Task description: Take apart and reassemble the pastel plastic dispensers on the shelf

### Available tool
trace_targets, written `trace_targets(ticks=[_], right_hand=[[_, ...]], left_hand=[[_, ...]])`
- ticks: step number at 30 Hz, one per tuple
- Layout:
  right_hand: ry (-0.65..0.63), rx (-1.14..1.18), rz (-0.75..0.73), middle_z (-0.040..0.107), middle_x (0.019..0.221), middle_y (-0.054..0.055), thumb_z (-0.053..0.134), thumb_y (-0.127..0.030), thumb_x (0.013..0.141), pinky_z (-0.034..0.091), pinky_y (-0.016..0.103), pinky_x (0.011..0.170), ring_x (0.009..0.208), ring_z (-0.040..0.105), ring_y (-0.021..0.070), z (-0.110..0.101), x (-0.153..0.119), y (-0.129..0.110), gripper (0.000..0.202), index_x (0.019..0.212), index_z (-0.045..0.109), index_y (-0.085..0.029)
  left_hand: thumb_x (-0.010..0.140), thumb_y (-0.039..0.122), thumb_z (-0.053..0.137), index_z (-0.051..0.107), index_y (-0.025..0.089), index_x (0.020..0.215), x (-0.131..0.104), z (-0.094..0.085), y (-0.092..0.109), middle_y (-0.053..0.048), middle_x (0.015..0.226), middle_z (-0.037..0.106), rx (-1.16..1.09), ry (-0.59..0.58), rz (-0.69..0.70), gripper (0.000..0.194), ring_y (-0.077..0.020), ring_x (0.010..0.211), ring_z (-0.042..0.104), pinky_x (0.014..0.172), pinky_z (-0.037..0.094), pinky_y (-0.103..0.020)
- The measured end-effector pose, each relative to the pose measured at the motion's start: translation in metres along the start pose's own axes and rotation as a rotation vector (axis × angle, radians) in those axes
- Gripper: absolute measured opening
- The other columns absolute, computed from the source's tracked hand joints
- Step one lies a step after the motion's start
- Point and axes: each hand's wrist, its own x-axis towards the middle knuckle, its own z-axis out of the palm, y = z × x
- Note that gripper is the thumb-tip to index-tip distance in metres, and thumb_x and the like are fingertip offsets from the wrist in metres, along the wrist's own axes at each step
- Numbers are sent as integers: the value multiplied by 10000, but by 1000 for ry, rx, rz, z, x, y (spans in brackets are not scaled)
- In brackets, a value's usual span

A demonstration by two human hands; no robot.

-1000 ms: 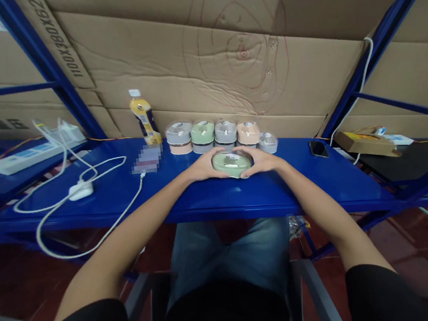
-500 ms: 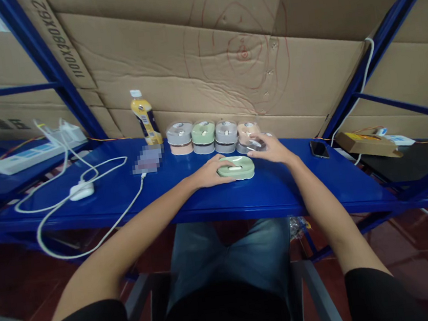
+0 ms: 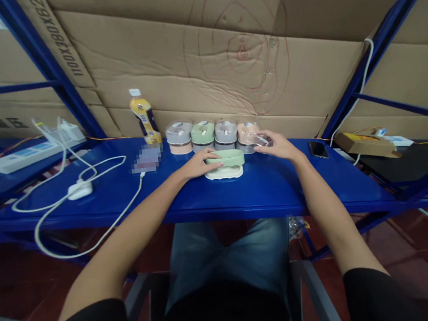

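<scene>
A green oval case (image 3: 224, 158) stands tilted in the grip of my left hand (image 3: 201, 164), whose fingers lie over its left end. Directly below its near side shows a cream piece with a wavy edge (image 3: 225, 173); whether the two are joined I cannot tell. To the right, my right hand (image 3: 280, 146) has its fingers closed on a clear plastic cover (image 3: 264, 140). That cover is beside the peach-coloured case (image 3: 246, 132), which is at the right end of a row of stacked cases.
Left of the peach case stand a grey case (image 3: 226, 129), a green-topped stack (image 3: 202, 131) and a grey-and-pink stack (image 3: 179, 133). A yellow drink bottle (image 3: 145, 118) and a looping white cable (image 3: 80, 190) lie further left. A phone (image 3: 318, 149) rests at the right.
My left hand has shifted slightly left and tilted the green case, so the cream wavy piece shows beneath. My right hand has moved a little right with the clear cover.
</scene>
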Motion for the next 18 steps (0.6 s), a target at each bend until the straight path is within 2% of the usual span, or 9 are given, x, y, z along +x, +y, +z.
trace_targets(ticks=[3, 7, 10, 12, 15, 18], right_hand=[[-53, -2, -13, 797, 1331, 153, 890, -710, 731, 597, 597, 1088, 1202, 755, 396, -2, 0, 5, 865, 1414, 733, -205], [-268, -24, -5, 803, 1330, 130, 992, -623, 611, 615, 596, 1109, 1257, 756, 425, -1, 2, 12, 909, 1408, 757, -253], [-375, -55, 29, 812, 1313, 125, 1030, -558, 558, 625, 613, 1110, 1250, 765, 437, 5, 3, 16, 885, 1359, 792, -268], [-412, -56, 41, 813, 1314, 126, 1045, -528, 537, 630, 623, 1106, 1236, 770, 435, 9, 3, 18, 888, 1349, 799, -268], [-408, -45, 40, 810, 1318, 132, 1053, -526, 542, 632, 640, 1099, 1223, 772, 432, 12, 4, 18, 902, 1366, 792, -269], [-292, -22, -5, 787, 1386, 135, 1015, -590, 620, 607, 646, 1136, 1286, 745, 439, 11, 3, 12, 900, 1422, 765, -267]], left_hand=[[849, 711, 795, 886, 230, 1027, 1, -10, -3, -151, 1266, 751, 37, 47, -30, 521, -366, 1233, 719, 1186, 536, -587], [787, 730, 821, 861, 239, 974, -3, -38, -14, -131, 1167, 804, 119, 120, -120, 527, -386, 1194, 733, 1169, 534, -581], [716, 681, 890, 851, 260, 1002, -10, -56, -24, -96, 1129, 826, 148, 93, -234, 511, -371, 1131, 757, 1110, 567, -553], [646, 661, 940, 849, 267, 998, -13, -61, -28, -80, 1109, 826, 170, 67, -291, 535, -370, 1114, 763, 1086, 579, -547], [661, 656, 934, 843, 264, 1010, -15, -60, -27, -84, 1139, 824, 174, 81, -258, 533, -364, 1123, 758, 1091, 579, -546], [764, 648, 880, 821, 252, 1136, -13, -49, -17, -102, 1235, 813, 114, 146, -135, 546, -345, 1149, 753, 1098, 585, -531]])
